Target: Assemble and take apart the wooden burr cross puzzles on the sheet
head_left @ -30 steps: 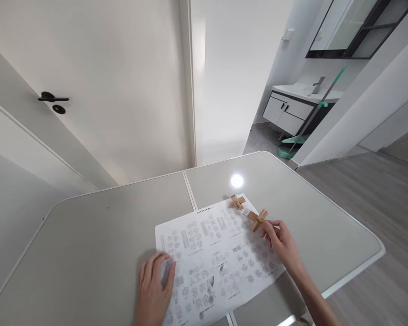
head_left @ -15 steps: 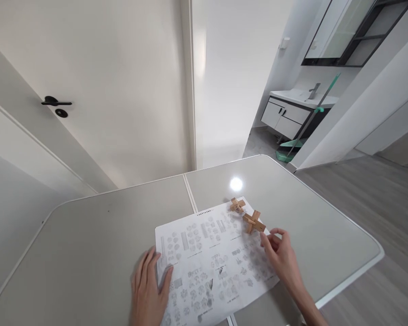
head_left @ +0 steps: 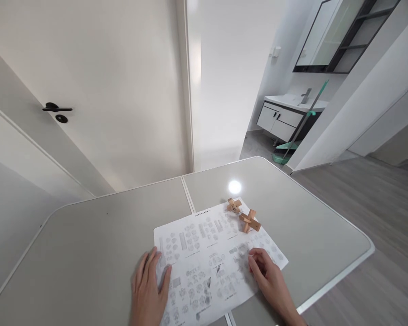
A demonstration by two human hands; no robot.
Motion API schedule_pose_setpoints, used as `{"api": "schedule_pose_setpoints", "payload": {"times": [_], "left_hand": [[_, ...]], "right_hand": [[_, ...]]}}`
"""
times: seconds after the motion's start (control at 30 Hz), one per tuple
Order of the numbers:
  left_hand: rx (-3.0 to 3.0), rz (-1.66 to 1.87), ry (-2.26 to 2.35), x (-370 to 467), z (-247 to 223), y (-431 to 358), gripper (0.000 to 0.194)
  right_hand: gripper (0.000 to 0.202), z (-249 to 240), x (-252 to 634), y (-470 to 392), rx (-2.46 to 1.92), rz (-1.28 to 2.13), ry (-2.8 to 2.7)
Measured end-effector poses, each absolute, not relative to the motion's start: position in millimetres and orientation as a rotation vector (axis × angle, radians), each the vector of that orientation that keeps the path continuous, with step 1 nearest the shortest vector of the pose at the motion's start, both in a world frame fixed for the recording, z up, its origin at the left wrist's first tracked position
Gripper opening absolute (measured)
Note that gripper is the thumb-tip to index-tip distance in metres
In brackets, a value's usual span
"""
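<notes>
Table [head_left: 313, 231]: supporting sheet [head_left: 193, 231], wooden crosses [head_left: 249, 221]
Vanity [head_left: 287, 123]: occupying 2 o'clock
Left hand [head_left: 148, 290]: spreading wide
Right hand [head_left: 268, 275]: curling narrow

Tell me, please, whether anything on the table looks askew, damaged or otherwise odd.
Nothing looks spilled or broken. The printed sheet lies across the tabletop seam, seemingly a little askew, and a few dark patches in its lower half stand out from the paler print; I cannot tell whether they are smudges or printing.
</notes>
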State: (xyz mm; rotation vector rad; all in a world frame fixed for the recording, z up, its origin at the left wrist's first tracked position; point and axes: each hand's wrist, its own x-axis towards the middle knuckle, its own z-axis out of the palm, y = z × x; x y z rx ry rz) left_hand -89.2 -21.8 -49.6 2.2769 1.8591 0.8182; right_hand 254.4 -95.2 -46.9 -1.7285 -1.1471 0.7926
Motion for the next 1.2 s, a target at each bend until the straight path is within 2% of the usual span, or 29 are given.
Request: {"api": "schedule_pose_setpoints", "payload": {"times": [0.93, 1.07, 1.2], "left_hand": [[2.258, 0.838, 1.849, -83.5, -40.3, -23.0, 0.046], [2.266, 0.810, 1.853, -83.4, -40.1, -23.7, 0.047], [2.292, 0.795, 1.863, -84.2, -42.4, -23.8, 0.046]], "right_hand": [[0.032, -40.6, 247.1, -97.3, -1.730, 0.686, -1.284], [0.029, -30.5, 228.5, -79.2, -1.627, 0.814, -1.346], [0.037, -23.1, 218.0, -37.5, -1.422, 1.111, -1.133]]}}
